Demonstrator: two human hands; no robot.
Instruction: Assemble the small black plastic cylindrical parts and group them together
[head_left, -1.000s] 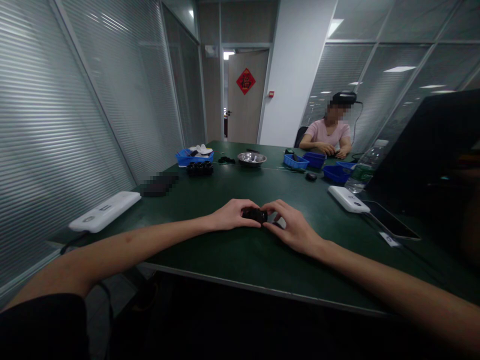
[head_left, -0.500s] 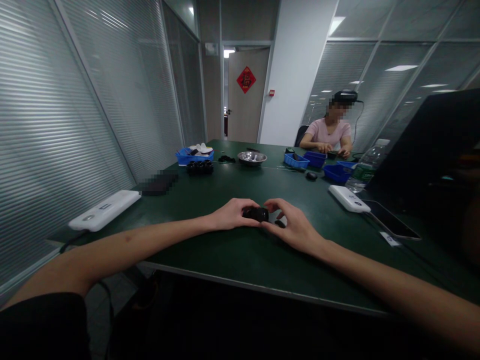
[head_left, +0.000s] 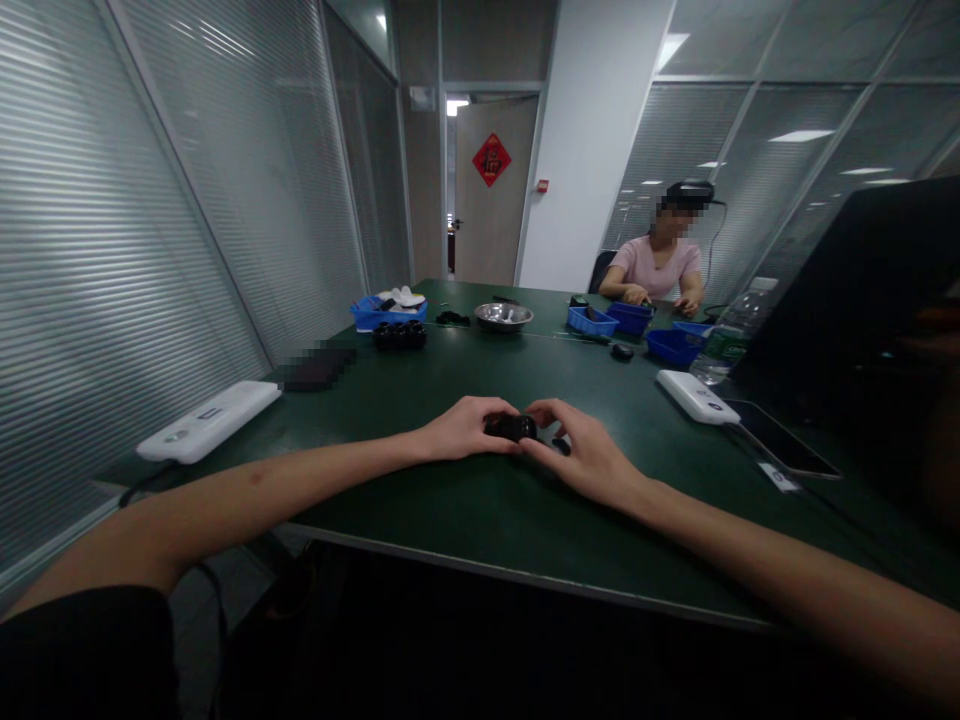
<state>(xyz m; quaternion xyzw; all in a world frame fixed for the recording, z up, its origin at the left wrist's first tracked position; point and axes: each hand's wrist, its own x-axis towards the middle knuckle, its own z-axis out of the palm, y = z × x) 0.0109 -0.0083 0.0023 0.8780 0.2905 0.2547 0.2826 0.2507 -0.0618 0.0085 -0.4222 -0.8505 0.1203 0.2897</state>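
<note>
Between my two hands lies a small glossy black rounded object, low over the green table; its exact kind I cannot make out. My left hand grips its left side, thumb in front and fingers behind. At the right end, the thumb and forefinger of my right hand curve around it, fingertips at its edge. Part of the object is hidden by my fingers. A small dark patch shows inside the curve of my right hand, too dim to name.
Behind stand a steel bowl, a cluster of black rounded pieces, and blue baskets on both sides. A white power bank, phone and water bottle are at right, another white device at left. A person sits opposite.
My right thumb and forefinger have shifted slightly left, closer around the black object's right end. My left hand stays in place. The co-worker's hand has moved slightly left.
</note>
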